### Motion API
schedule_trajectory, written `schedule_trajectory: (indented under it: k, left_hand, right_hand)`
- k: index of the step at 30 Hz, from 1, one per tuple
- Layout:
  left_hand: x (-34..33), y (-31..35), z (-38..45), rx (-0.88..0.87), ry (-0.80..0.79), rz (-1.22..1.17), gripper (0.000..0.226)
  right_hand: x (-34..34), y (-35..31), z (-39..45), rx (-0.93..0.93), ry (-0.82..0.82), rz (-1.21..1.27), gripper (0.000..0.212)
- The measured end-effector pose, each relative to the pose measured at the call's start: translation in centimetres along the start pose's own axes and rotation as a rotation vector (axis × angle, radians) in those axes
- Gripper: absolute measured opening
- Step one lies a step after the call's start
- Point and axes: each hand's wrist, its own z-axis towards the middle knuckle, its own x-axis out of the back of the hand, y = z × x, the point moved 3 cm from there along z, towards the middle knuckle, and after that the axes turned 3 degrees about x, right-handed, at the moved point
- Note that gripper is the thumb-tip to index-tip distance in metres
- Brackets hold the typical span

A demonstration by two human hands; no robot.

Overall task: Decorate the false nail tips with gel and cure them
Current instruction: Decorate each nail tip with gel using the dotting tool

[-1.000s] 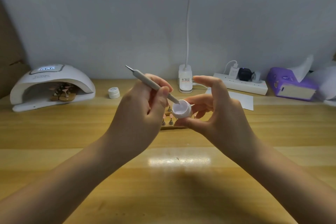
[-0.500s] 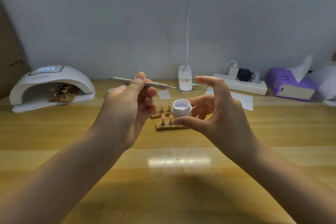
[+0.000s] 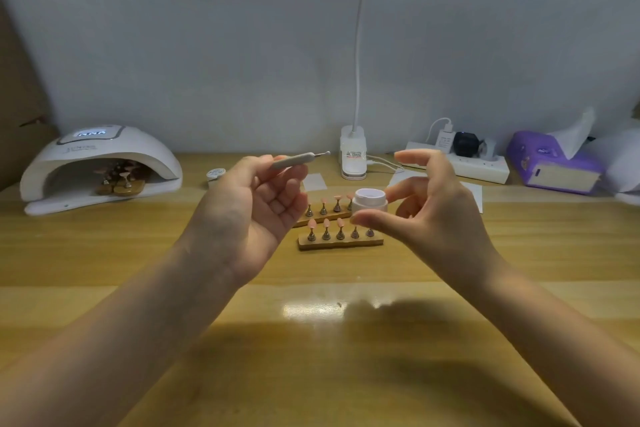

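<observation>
The left hand (image 3: 249,204) pinched one tool (image 3: 298,159) in curled fingers, and the right hand (image 3: 429,215) gripped one open gel pot (image 3: 370,202) between thumb and fingers above the tabletop (image 3: 138,253). Two wooden stands (image 3: 341,242) lay below: the near one bore five pegs with three pink tips (image 3: 326,222), the far one partly hidden. One lamp (image 3: 97,166) at left held more stands.

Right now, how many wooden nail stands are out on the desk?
2 in the open: the front stand and the back stand behind it, partly hidden by the hands. More stands sit inside the curing lamp, too dim to count.
</observation>
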Motion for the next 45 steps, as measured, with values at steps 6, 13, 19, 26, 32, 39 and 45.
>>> schedule_trajectory:
  k: [6,13,19,26,32,39,45]
  left_hand:
    - [0.8,-0.1,0.7,-0.017,-0.021,-0.001,0.024]
    - [2.4,-1.1,1.6,-0.027,-0.003,0.184,0.031]
    - [3.3,-2.2,1.9,-0.015,0.050,0.280,0.035]
    - [3.7,-3.1,2.3,-0.031,0.014,0.275,0.032]
    - [3.4,-4.2,2.3,-0.075,-0.052,0.296,0.023]
    - [3.1,-4.9,2.1,-0.099,-0.082,0.313,0.020]
    - [2.8,-5.2,2.1,-0.106,-0.033,0.312,0.021]
  right_hand:
    - [0.4,5.2,-0.1,-0.210,0.035,-0.100,0.095]
    - [0.1,10.0,-1.3,-0.411,-0.012,-0.128,0.085]
    - [-0.4,10.5,-1.7,-0.439,-0.079,-0.254,0.082]
    - [-0.7,6.6,-1.3,-0.221,-0.024,-0.418,0.061]
    - [-3.8,1.4,-2.2,-0.142,-0.133,-0.306,0.022]
    - [-6.0,2.3,-2.6,-0.179,-0.285,-0.494,0.032]
    - [-7.1,2.8,-2.3,-0.128,-0.342,-0.547,0.037]
